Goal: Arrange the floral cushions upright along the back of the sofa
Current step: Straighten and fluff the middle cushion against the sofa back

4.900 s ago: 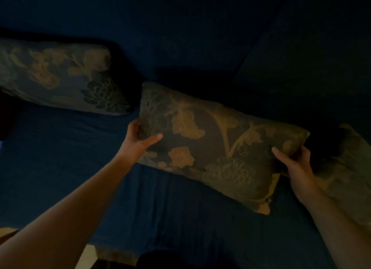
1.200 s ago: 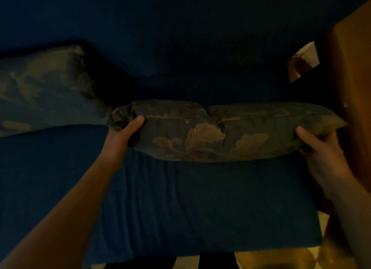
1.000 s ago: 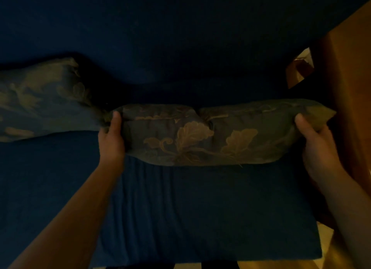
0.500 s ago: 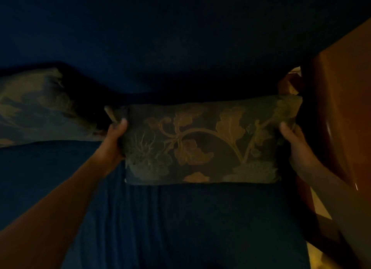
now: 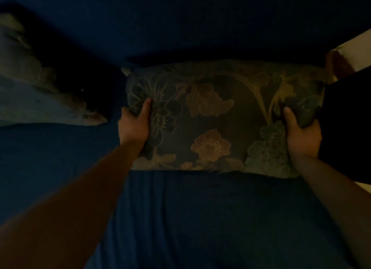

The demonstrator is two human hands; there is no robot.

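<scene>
Both hands are on one cushion [image 5: 220, 118], one per end. Left hand [image 5: 134, 126] grips the left edge: thumb lies on the front face, pointing up; the other fingers wrap behind, out of sight. Right hand [image 5: 303, 136] grips the right edge the same way, thumb on the front, fabric bunched over the knuckles. Both are closed on the cushion, not spread. Forearms are bare and come in from the bottom corners.

Cushion position: standing on its long lower edge on the seat [image 5: 200, 218], front face toward the camera, top edge against the sofa back [image 5: 180, 27]. Roughly upright; I can't tell how much it leans. Its right end sits at the right end of the sofa, next to a dark block [image 5: 345, 128] that may be the armrest; too dark to confirm. Pattern: tan flowers and a curved stem on a dark ground, with greenish blooms at both ends.

Second cushion [image 5: 30, 92] is at the far left, against the back as well, seen at a steep angle and blurred. A dark gap separates it from the held one, so they're apart, not touching.

Top right corner shows something pale [image 5: 353, 54] past the sofa; can't identify it. Lighting is very dim throughout.
</scene>
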